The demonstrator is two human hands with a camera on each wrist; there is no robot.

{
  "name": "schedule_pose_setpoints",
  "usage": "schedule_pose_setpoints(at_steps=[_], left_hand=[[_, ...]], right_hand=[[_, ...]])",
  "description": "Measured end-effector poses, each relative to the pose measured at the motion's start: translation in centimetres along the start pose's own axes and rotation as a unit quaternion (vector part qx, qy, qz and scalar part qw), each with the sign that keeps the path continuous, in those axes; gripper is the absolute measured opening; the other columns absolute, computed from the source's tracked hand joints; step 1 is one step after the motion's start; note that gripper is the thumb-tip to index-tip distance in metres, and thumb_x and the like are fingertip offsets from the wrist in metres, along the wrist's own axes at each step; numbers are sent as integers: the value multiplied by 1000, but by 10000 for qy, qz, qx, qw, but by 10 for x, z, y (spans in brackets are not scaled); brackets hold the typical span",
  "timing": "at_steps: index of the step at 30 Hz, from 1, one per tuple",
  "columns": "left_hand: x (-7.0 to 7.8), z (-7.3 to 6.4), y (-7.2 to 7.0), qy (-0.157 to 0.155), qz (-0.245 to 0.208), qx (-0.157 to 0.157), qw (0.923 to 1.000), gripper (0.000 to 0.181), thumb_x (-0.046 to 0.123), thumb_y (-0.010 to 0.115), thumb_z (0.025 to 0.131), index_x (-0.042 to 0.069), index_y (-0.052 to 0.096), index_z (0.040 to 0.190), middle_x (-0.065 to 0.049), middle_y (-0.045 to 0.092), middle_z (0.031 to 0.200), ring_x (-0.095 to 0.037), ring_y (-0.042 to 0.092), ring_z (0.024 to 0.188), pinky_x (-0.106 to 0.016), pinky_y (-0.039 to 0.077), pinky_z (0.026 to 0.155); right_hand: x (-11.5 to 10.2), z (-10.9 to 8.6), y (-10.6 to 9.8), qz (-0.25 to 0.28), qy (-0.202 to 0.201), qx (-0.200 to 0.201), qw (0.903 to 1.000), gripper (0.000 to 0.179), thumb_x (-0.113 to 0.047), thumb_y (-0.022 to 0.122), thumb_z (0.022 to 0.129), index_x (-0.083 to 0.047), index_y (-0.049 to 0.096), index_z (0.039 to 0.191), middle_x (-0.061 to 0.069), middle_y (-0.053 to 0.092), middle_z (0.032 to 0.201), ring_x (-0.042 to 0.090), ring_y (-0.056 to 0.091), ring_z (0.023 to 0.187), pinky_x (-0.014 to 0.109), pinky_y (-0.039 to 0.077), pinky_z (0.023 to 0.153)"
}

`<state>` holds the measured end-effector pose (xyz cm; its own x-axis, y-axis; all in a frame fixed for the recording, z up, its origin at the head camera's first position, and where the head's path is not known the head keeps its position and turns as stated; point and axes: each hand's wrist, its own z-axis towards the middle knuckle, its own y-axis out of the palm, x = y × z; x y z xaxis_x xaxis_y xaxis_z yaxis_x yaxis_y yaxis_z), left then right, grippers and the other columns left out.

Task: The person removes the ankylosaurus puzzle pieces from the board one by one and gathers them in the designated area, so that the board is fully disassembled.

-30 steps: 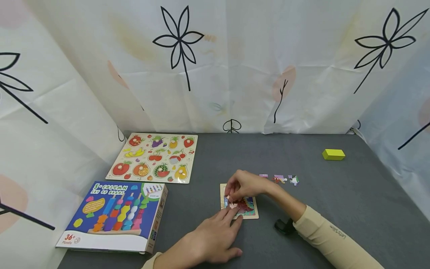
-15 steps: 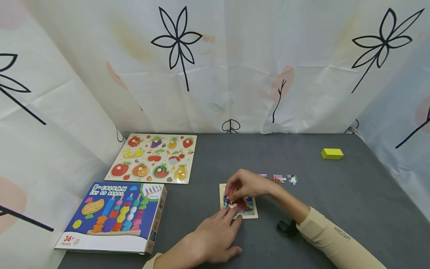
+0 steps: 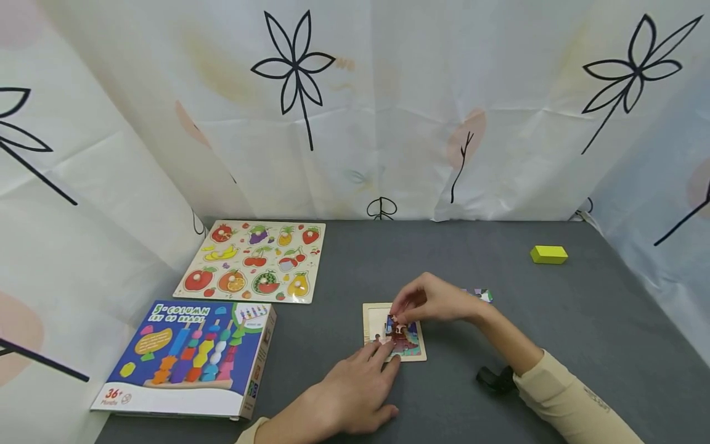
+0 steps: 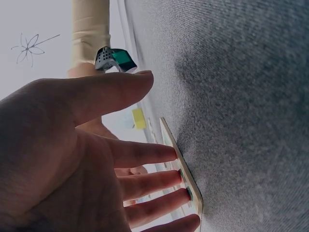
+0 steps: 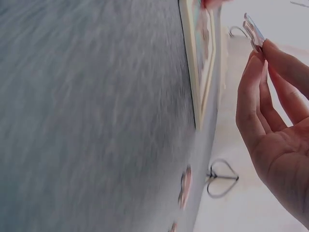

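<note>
Right-hand pinch: thumb and fingertip of the right hand [image 3: 438, 298] grasp 1 puzzle piece [image 5: 254, 34], held above the tray [image 3: 368, 308].
Left hand [image 3: 355, 388]: fingers extended, gripping nothing, tips resting on the tray's near side.
Piece risk: so small a hold could let it twist or drop; pressing it down misaligned might unseat neighbours.
Tray risk: if the left fingertips eased off, it might slide.
Tray edges: raised rim; bare bed at upper left, set pieces [image 3: 412, 349] toward the right.
Table room: open to the tray's right, past loose pieces [image 3: 484, 295]; box [image 3: 185, 357] and fruit board [image 3: 302, 295] limit the left.
</note>
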<state>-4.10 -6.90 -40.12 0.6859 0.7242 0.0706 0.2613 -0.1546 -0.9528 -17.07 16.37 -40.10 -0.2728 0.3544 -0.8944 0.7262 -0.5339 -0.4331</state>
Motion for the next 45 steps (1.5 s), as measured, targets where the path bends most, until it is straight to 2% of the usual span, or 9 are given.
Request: schedule_pose_setpoints(at_steps=[10, 17, 28, 37, 45], left_hand=[[3, -1, 1, -8, 241, 256, 9994, 74, 61, 69, 99, 15, 54, 156, -3, 43, 170, -23, 43, 157, -35, 46, 125], [3, -1, 0, 22, 194, 225, 9996, 74, 60, 68, 100, 15, 53, 157, -4, 42, 171, -23, 42, 158, -35, 45, 125], [3, -3, 0, 73, 299, 328, 9990, 72, 59, 67, 100, 14, 55, 155, -4, 45, 168, -23, 45, 156, -33, 46, 125], [2, -2, 0, 134, 297, 294, 9990, 72, 60, 67, 101, 15, 55, 155, -2, 47, 164, -21, 45, 153, -32, 45, 125], [0, -1, 0, 109, 90, 217, 9997, 71, 60, 67, 101, 16, 54, 156, -1, 44, 168, -22, 45, 154, -33, 51, 120]], right_hand=[[9, -33, -24, -186, 181, 263, 9993, 17, -11, 78, 100, -2, 81, 114, 16, 81, 106, 10, 76, 89, 27, 63, 81], [17, -46, -35, -501, 372, 313, 9976, 14, -7, 76, 100, -1, 81, 111, 13, 82, 100, 7, 73, 84, 28, 63, 75], [24, -48, -37, -596, 512, 205, 9967, 11, 0, 74, 98, 5, 81, 105, 19, 82, 104, 9, 74, 85, 28, 64, 74], [25, -47, -40, -890, 610, 303, 9937, 9, 0, 74, 98, 3, 81, 102, 14, 82, 96, 8, 70, 79, 26, 61, 70], [24, -44, -38, -524, 457, 229, 9973, 14, -4, 75, 99, 5, 80, 109, 18, 81, 99, 9, 73, 82, 30, 63, 73]])
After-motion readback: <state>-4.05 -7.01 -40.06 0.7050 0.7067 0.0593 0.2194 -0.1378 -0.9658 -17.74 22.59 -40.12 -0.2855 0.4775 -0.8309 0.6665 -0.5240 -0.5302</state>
